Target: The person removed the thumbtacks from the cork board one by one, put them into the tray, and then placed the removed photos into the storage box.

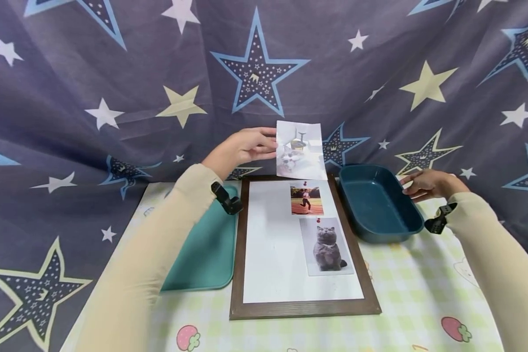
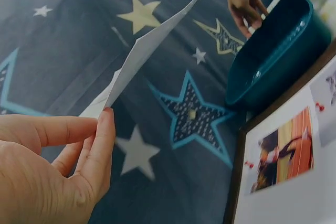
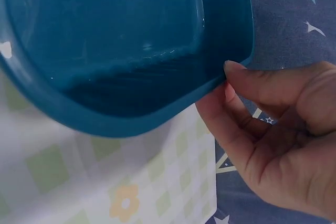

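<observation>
My left hand [image 1: 252,146] pinches the left edge of a cat photo [image 1: 300,151], held up behind the far end of a framed white board [image 1: 268,244]. In the left wrist view the photo [image 2: 140,61] is seen nearly edge-on and slightly bent. With thumb and fingers, my right hand [image 3: 278,114] pinches the rim of a dark teal bin [image 3: 131,124] to the right of the board. Nothing lies in the visible part of the bin. A runner photo [image 1: 306,199] and a grey cat photo [image 1: 327,247] are on the board, each with a red pushpin at its top.
A green tray [image 1: 207,249] lies left of the board, partly covered by my left sleeve. Beneath everything is a checkered tablecloth [image 1: 422,283] with fruit prints. A dark star-patterned curtain [image 1: 290,29] hangs behind the table.
</observation>
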Demonstrator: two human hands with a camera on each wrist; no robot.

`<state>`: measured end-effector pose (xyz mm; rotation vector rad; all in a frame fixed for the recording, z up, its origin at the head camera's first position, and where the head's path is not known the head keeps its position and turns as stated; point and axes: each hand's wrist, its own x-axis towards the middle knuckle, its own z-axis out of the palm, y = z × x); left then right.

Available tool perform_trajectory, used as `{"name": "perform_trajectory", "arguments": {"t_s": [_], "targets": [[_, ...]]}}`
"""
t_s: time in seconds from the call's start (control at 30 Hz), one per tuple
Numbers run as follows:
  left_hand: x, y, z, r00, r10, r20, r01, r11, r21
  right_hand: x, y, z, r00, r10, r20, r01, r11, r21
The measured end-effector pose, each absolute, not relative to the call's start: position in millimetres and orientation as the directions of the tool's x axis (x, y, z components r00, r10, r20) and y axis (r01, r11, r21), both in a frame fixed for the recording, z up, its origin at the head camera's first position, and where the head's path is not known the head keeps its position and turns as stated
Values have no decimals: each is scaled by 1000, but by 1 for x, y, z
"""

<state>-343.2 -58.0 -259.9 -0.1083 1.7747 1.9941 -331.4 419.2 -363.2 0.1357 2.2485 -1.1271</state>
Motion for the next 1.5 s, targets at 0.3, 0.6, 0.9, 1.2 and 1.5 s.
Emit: {"name": "perform_trajectory", "arguments": {"t_s": [0.3, 0.6, 0.9, 1.2, 1.5], "targets": [[-348, -9, -282, -876, 299, -378, -429, -126, 894, -330, 415, -364, -821, -172, -544, 338, 622, -707], [-358, 33, -304, -836, 364, -410, -474, -103, 874, -333, 413, -365, -828, -161, -537, 335, 626, -704], [-361, 63, -319, -834, 352, -426, -496, -136, 858, -333, 412, -364, -836, -152, -528, 329, 631, -702], [-362, 86, -331, -841, 314, -440, -496, -124, 859, -333, 416, -367, -827, -156, -540, 354, 601, -717], [-363, 103, -338, -840, 286, -462, -512, -133, 849, -331, 419, -366, -824, -164, -542, 359, 590, -724]]}}
